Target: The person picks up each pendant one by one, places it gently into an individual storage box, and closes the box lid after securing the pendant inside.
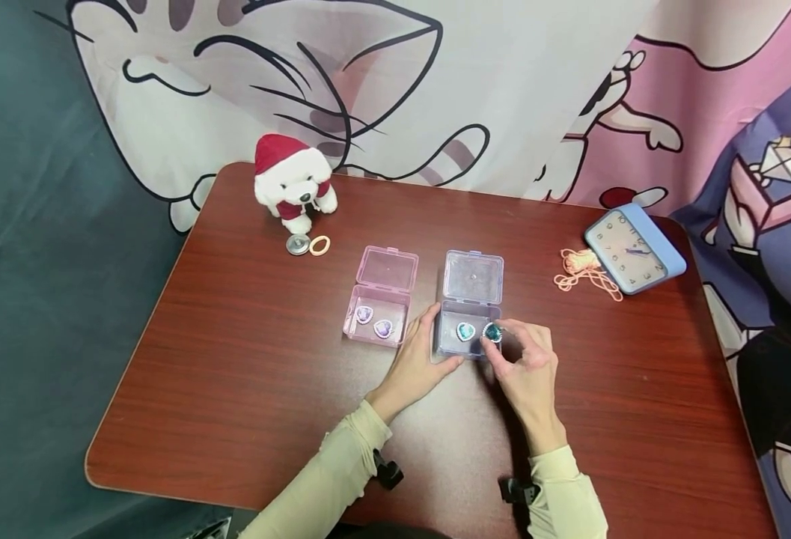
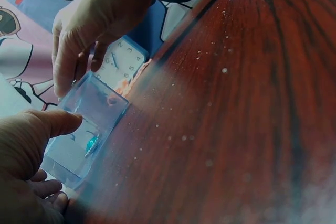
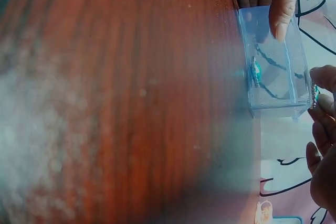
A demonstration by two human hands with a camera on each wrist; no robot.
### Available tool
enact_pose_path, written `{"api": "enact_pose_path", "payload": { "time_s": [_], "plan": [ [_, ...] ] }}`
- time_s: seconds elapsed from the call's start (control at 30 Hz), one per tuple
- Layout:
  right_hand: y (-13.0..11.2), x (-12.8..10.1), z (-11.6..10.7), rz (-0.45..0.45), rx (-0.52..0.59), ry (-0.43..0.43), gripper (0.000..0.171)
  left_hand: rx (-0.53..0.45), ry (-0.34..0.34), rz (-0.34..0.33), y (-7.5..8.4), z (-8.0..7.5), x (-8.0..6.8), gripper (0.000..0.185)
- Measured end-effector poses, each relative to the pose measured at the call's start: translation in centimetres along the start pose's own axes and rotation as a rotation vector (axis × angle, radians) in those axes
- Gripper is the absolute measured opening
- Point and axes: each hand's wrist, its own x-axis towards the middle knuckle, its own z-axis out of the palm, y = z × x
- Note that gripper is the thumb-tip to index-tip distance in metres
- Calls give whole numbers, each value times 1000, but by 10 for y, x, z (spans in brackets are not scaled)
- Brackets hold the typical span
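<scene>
Head view: right hand (image 1: 528, 374) pinches a teal heart-shaped gem (image 1: 493, 332) between thumb and fingertips, at the right front corner of a small clear lilac plastic box (image 1: 468, 329) with its hinged lid open. A second teal heart gem (image 1: 465, 331) lies inside that box. Left hand (image 1: 417, 361) steadies the box, thumb along its front wall and fingers curled against its left side. Just to the left stands a clear pink plastic box (image 1: 378, 314) with two purple heart gems (image 1: 373, 322). Farther out on the reddish-brown wooden worktop (image 1: 233, 389) are a white plush dog in a red hat (image 1: 292, 182), a blue clock (image 1: 634, 247) and a peach cord (image 1: 585, 271).
</scene>
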Motion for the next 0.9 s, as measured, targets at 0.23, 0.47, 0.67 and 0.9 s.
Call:
{"api": "enact_pose_path", "payload": {
  "time_s": [0.23, 0.47, 0.67, 0.9],
  "plan": [
    [1, -2, 1, 1, 6, -25, 32, 0, -7, -11, 0, 0, -1, 97],
    [1, -1, 2, 4, -18, -46, 33, 7, -8, -7, 0, 0, -1, 96],
    [1, -1, 2, 1, -16, -46, 34, 9, -6, 4, 0, -1, 0, 96],
    [-1, 2, 3, 34, 15, 26, 28, 11, -11, -8, 0, 0, 0, 96]
  ]
}}
